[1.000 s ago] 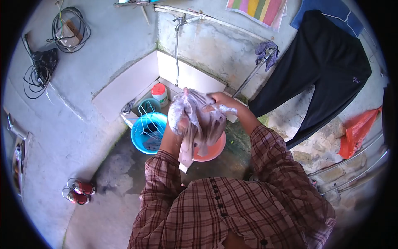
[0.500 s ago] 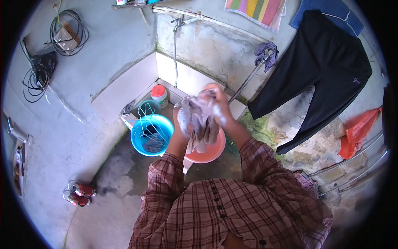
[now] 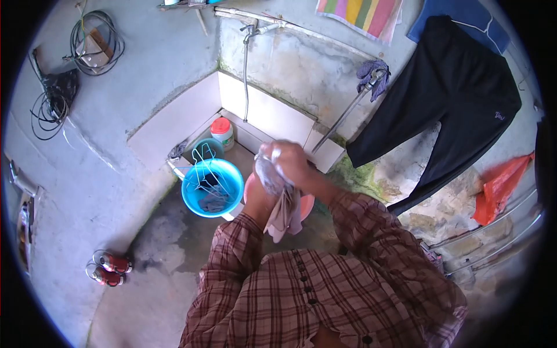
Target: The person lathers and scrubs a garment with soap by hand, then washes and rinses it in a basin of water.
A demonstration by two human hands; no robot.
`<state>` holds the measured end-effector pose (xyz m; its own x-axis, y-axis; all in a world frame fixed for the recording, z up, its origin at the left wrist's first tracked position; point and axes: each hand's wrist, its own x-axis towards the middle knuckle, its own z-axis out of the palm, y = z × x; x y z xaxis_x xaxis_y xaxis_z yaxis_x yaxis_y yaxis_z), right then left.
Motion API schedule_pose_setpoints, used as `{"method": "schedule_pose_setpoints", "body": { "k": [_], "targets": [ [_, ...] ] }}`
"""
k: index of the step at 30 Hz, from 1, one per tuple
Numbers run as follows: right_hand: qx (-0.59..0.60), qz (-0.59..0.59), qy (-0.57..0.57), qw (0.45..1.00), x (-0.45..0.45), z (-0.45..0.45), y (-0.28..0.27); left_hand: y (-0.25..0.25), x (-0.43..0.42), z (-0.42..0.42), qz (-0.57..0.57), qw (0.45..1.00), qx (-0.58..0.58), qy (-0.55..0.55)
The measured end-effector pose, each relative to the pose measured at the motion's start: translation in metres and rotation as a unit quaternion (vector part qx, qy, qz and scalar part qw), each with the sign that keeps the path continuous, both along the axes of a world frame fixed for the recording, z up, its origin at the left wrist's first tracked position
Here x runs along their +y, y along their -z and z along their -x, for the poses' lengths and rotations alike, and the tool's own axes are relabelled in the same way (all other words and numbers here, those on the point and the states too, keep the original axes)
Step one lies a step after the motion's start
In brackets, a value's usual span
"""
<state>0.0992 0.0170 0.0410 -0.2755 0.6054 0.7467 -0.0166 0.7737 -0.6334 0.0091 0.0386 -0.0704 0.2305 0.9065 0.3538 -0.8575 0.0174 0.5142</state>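
Observation:
A wet, soapy greyish-pink cloth (image 3: 283, 210) is bunched between my two hands, and its loose end hangs down toward me. White suds cover the bunched part. My right hand (image 3: 290, 161) is closed over the top of the bunch. Lower and to the left, my left hand (image 3: 260, 196) grips the cloth, its fingers partly hidden. Beneath them stands a pink basin (image 3: 307, 205), mostly covered by my hands and the cloth. To its left is a bright blue basin (image 3: 187, 196) with blue wire hangers (image 3: 201, 159) and dark wet cloth in it.
Behind the blue basin stand a teal bucket (image 3: 216, 146) and a white tub with a red lid (image 3: 223, 132). A tap with a hose (image 3: 246, 75) hangs on the wall. Black trousers (image 3: 447, 98) hang at right. Two red flasks (image 3: 113, 269) stand on the floor at left.
My hands have come together, with the right moving down and left onto the bunch. The cloth was spread between them and is now gathered, its loose end hanging lower.

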Motion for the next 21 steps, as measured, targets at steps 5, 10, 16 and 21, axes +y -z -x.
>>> {"method": "schedule_pose_setpoints", "body": {
  "k": [5, 10, 16, 21],
  "targets": [
    [-0.191, -0.101, 0.091, 0.972, -0.037, 0.002, -0.024, 0.061, 0.027, 0.001, -0.071, 0.995, 0.036, -0.064],
    [-0.153, 0.097, 0.104, 0.978, 0.021, -0.019, 0.0, -0.034, -0.034, -0.028, 0.123, 0.989, -0.037, -0.071],
    [-0.193, -0.121, 0.092, 0.969, -0.031, 0.009, -0.018, -0.038, -0.024, -0.009, -0.034, 0.902, 0.345, -0.258],
    [-0.071, 0.097, 0.037, 0.992, 0.029, -0.006, 0.02, -0.06, -0.02, -0.028, -0.125, 0.518, 0.728, -0.432]
  ]
}}
